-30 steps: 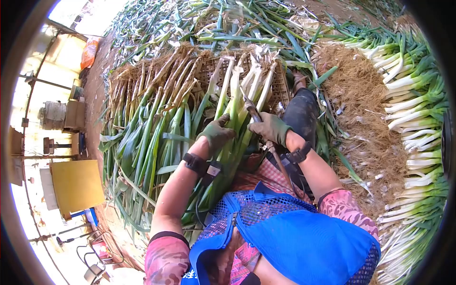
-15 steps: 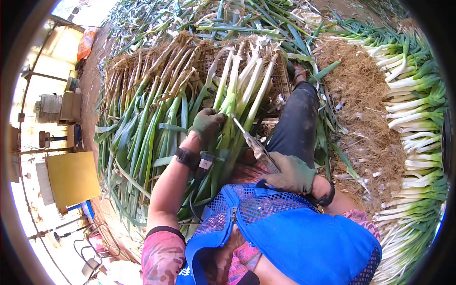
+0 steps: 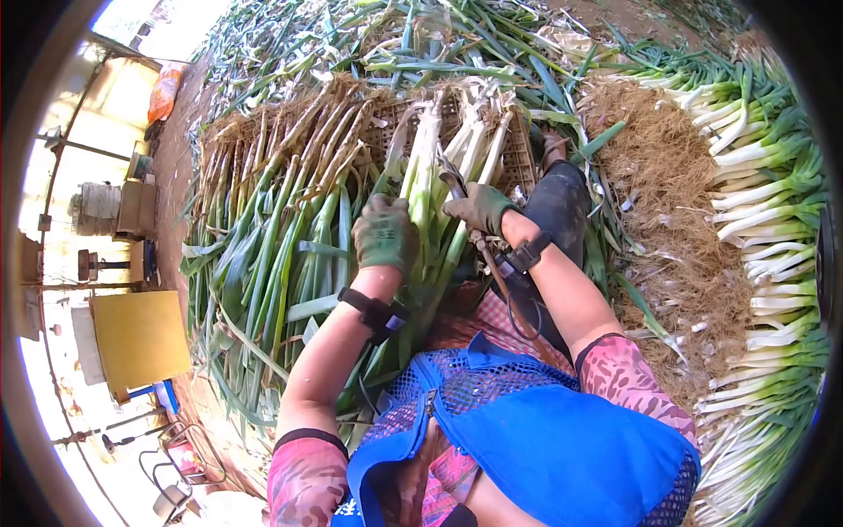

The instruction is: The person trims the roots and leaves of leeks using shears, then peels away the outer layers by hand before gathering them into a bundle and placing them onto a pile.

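My left hand (image 3: 385, 233), in a green glove, is closed at the left side of several peeled leeks (image 3: 425, 167) with white stems; its fingertips are partly hidden. My right hand (image 3: 479, 209), also gloved, is closed around a metal air-gun-like tool (image 3: 453, 180) just right of those stems, with a hose (image 3: 505, 285) running down from it. The leeks lie with their roots away from me, over a brown plastic crate (image 3: 518, 149). Unpeeled leeks (image 3: 272, 206) with brown roots lie in a thick row to the left.
Leaf scraps (image 3: 299, 44) cover the ground at the top. Root-end trimmings or roots (image 3: 667, 211) and a long row of white-stemmed leeks (image 3: 755, 202) lie on the right. A yellow board (image 3: 140, 338) stands at the left. My dark-trousered leg (image 3: 562, 206) is beside the crate.
My right hand has moved up and away from my body with the tool, which now points upward near the white stems. My left hand has turned and shows the back of its glove.
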{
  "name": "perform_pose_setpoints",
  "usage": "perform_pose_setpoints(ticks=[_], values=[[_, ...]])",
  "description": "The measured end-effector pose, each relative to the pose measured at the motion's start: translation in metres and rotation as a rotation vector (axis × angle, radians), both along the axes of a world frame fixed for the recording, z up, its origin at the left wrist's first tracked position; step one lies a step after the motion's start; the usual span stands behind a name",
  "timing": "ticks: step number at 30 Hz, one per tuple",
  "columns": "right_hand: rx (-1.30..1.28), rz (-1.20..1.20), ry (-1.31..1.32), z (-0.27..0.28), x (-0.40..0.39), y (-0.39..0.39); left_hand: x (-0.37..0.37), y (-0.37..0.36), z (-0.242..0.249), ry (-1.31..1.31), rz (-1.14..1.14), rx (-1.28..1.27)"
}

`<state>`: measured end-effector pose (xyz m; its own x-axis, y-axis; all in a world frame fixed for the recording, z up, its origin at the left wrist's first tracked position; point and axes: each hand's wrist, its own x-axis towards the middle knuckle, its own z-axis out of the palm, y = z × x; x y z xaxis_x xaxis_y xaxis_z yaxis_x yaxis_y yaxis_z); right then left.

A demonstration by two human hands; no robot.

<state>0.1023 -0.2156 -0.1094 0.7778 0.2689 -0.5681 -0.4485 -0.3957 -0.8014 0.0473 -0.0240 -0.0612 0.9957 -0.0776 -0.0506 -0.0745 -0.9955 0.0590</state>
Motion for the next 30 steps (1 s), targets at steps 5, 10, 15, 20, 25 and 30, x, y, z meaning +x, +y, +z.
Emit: perform_pose_setpoints(ticks=[5,10,15,20,25,30], values=[[0.083,0.044,0.049,0.029,-0.018,-0.001,0.02,-0.021,0.004,0.444,0.194,-0.049],[-0.143,0.213,-0.155,0.026,-0.088,-0.024,0.046,0.043,-0.044,0.727,0.34,-0.839],[-0.078,0.15,-0.09,0.052,-0.12,-0.038,0.037,0.058,-0.021,0.248,-0.63,-0.632],[0.041,-0.043,0.143,0.06,-0.079,-0.044,0.005,0.033,-0.021,0.309,-0.445,-0.795],[-0.169,0.182,-0.206,0.069,-0.099,-0.036,-0.009,0.023,-0.024,0.358,-0.121,-1.011],[-0.144,0.147,-0.185,0.055,-0.105,-0.043,-0.014,0.008,-0.001,0.718,0.397,-1.398]])
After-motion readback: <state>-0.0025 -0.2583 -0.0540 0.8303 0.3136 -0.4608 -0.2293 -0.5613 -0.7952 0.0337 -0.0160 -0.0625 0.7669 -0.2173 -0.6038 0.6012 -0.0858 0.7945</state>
